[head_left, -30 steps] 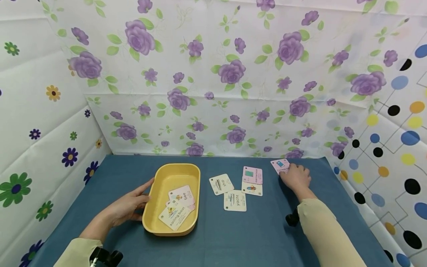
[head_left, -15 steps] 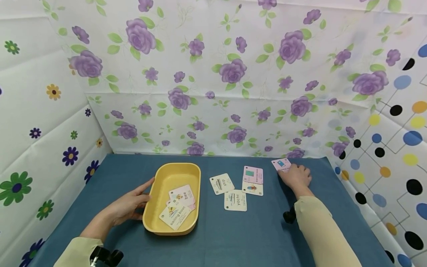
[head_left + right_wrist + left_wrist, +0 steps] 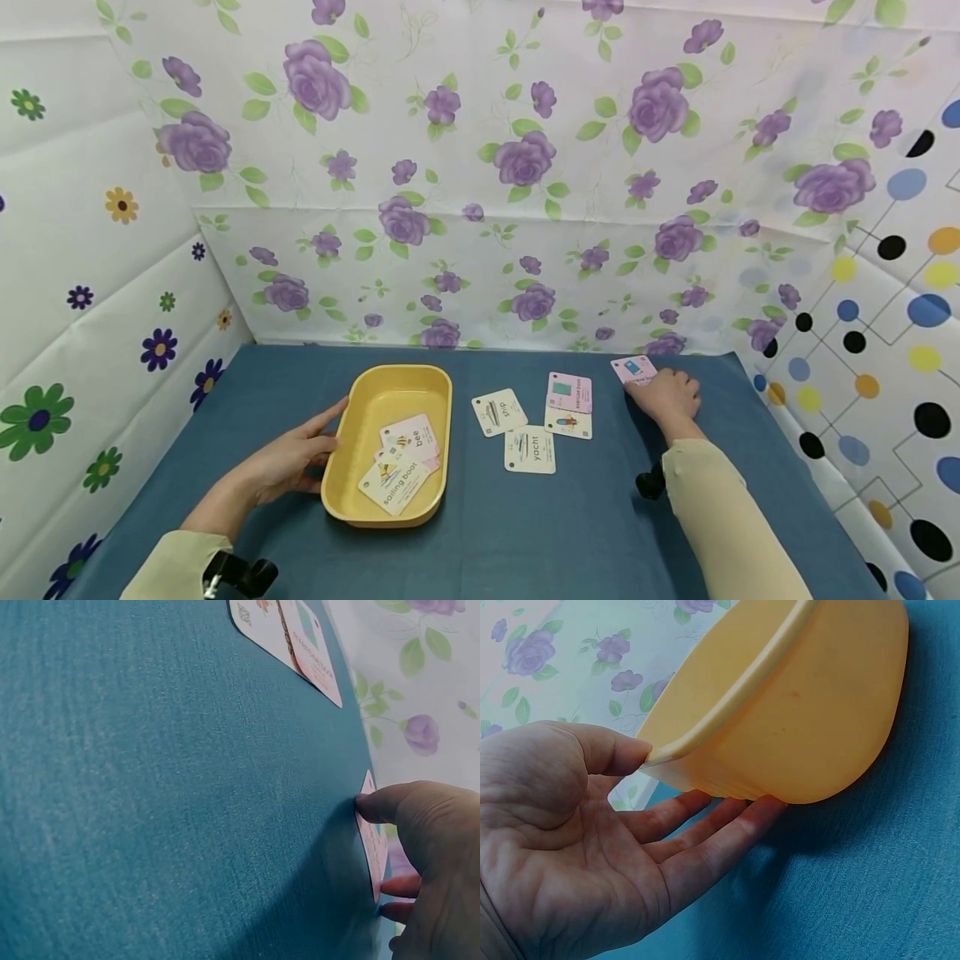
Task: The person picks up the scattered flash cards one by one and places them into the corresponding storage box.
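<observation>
The left hand point(image 3: 288, 462) holds the left side of a yellow plastic tub point(image 3: 352, 492), its thumb at the rim and its fingers against the outside wall. In the left wrist view the tub's outer side point(image 3: 817, 727) fills the top, and the fingertips point(image 3: 769, 810) meet its lower edge. At the back right of the table, the right hand point(image 3: 670, 398) pinches a pink picture card point(image 3: 630, 367). In the right wrist view the thumb lies at one edge of this card point(image 3: 373, 851) and fingertips at its lower end; the hand hides part of it.
Picture cards lie on the blue cloth point(image 3: 480, 533) between the hands: a ship card point(image 3: 498, 412), a yacht card point(image 3: 529, 450) and a pink card point(image 3: 568, 392) overlapping a white one point(image 3: 567, 423). Inside the tub are several cards, including a bee card point(image 3: 416, 435) and a sailing boat card point(image 3: 393, 486).
The right thumb and the pink card's visible part have shifted slightly since the first frame. The left hand and the tub stay in place.
</observation>
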### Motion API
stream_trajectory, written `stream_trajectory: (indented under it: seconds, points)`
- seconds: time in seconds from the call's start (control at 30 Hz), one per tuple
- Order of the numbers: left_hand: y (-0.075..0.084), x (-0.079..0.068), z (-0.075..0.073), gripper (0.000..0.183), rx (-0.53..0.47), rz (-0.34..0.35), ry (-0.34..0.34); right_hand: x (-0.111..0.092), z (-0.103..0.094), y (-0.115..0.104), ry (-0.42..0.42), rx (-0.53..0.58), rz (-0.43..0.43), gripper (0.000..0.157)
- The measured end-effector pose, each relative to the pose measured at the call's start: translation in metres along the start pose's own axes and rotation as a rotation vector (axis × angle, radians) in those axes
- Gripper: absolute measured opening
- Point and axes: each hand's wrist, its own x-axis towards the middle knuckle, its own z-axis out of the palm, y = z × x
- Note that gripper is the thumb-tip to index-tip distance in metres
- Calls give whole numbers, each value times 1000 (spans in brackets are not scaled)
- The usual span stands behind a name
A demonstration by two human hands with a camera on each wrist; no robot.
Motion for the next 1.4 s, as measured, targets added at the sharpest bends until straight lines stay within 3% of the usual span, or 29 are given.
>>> stream_trajectory:
  seconds: [0.43, 0.73, 1.17, 1.4]
  points:
    - [2, 1, -2, 71, -14, 10, -17, -4, -8, -8, 40, 63, 68, 97]
    - [1, 0, -1, 71, -12, 10, -18, -5, -7, -9, 76, 82, 63, 94]
    - [1, 0, 0, 72, -10, 8, -19, 0, -10, 5, 98, 49, 52, 55]
    - [1, -2, 0, 72, -13, 3, -21, 0, -14, 12, 142, 68, 35, 45]
